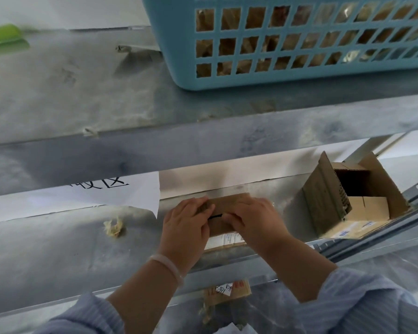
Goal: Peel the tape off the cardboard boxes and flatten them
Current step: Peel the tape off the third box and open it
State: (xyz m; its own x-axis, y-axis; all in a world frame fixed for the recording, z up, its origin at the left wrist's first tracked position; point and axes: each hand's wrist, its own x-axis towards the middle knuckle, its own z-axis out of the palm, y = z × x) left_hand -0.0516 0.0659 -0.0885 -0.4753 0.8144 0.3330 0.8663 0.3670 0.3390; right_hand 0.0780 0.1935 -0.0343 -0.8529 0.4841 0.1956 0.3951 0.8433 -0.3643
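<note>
A small brown cardboard box (227,206) lies on the grey metal shelf (58,249) in the middle of the view, with a white label on its near side. My left hand (186,227) grips its left end, fingers curled over the top. My right hand (253,219) grips the right part, its fingertips at a dark slit on the box's top. Both hands hide much of the box. No loose tape is visible.
An open cardboard box (343,196) with smaller boxes inside sits at the right on the same shelf. A blue plastic basket (287,75) of cardboard stands on the shelf above. A white paper sign (121,194) hangs at left, a crumpled scrap (114,227) beneath it.
</note>
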